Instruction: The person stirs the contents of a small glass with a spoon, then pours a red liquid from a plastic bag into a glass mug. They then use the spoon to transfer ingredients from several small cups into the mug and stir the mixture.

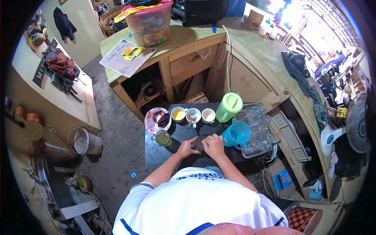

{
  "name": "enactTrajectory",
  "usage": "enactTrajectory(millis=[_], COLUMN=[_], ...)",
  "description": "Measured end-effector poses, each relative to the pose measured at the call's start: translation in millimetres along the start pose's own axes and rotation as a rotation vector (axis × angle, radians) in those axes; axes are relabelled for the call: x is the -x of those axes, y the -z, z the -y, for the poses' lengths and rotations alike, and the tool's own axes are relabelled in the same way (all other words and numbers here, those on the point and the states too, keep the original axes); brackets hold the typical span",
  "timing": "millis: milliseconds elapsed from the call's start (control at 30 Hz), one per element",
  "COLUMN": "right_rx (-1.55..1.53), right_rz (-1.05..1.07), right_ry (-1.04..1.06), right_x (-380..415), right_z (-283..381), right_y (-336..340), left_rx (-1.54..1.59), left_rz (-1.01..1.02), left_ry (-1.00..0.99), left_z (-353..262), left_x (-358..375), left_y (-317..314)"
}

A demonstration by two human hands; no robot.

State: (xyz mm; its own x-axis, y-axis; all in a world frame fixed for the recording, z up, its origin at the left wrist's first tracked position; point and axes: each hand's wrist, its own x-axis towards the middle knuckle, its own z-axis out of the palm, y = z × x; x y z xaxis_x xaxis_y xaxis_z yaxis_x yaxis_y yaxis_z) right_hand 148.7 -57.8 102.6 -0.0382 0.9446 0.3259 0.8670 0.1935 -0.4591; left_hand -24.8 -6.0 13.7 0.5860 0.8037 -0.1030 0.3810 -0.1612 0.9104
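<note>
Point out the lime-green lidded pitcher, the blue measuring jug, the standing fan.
Lime-green pitcher [228, 110]: head view, upper body below the lid.
Blue jug [235, 134]: head view, side wall.
Fan [331, 138]: head view, white neck behind the grille.

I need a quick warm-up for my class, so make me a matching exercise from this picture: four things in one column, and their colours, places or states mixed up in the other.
1. Open jug
2. Lidded pitcher
3. Bucket
4. Right hand

A. On the floor
B. Touching a glass
C. Blue
D. Light green

Pairs: 1-C, 2-D, 3-A, 4-B
</note>
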Motion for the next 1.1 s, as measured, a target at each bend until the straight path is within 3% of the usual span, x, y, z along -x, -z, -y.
enactTrajectory(millis=[100, 167, 267, 367, 500, 600, 700, 800, 900, 1000, 1067, 1100], right_rx=[-0.042, -0.118, -0.025, -0.190, 0.001, -0.237, -0.106, -0.196, -0.193, 0.011, -0.270, -0.266], right_rz=[0.197, -0.017, 0.142, 0.017, 0.105, 0.129, 0.028, 0.207, 0.030, 0.149, 0.101, 0.097], right_ry=[-0.025, 0.021, -0.049, -0.016, -0.052, -0.077, -0.028, -0.103, 0.003, -0.030, 0.004, 0.001], right_x=[5.2, 0.8, 7.8, 4.0, 2.4, 4.2, -0.7, 2.5, -3.4, -2.3, 0.7, -0.9], right_z=[-6.9, -3.8, -11.7, -12.7, -11.5, -18.0, -15.7, -21.3, -15.1, -18.0, -27.8, -23.9], right_y=[-3.7, -1.0, -8.2, -9.1, -4.2, -9.1, -0.7, -3.4, 2.0, -2.4, -17.5, -12.1], left_rx=[0.026, 0.086, 0.066, 0.060, 0.065, 0.031, 0.052, 0.041, 0.028, 0.109, 0.040, 0.041], left_rz=[-0.005, 0.000, -0.017, -0.007, 0.008, -0.003, 0.021, -0.003, -0.007, 0.023, 0.027, 0.031], left_ry=[-0.004, 0.029, -0.022, 0.008, 0.020, 0.006, 0.039, -0.010, 0.011, 0.006, 0.004, 0.000], left_z=[6.3, 7.5, 15.4, 3.1, 7.3, 2.1, 3.3, 6.1, 6.0, 4.9, 6.8, 7.6], left_x=[1.9, 1.4, -0.3, 1.6, -2.8, -0.4, -3.4, -2.5, -2.9, -3.8, -6.2, -8.0], left_y=[-3.9, -3.5, -6.5, -1.9, -3.7, -3.2, -2.7, -5.0, -4.2, -2.9, -1.3, -2.3])
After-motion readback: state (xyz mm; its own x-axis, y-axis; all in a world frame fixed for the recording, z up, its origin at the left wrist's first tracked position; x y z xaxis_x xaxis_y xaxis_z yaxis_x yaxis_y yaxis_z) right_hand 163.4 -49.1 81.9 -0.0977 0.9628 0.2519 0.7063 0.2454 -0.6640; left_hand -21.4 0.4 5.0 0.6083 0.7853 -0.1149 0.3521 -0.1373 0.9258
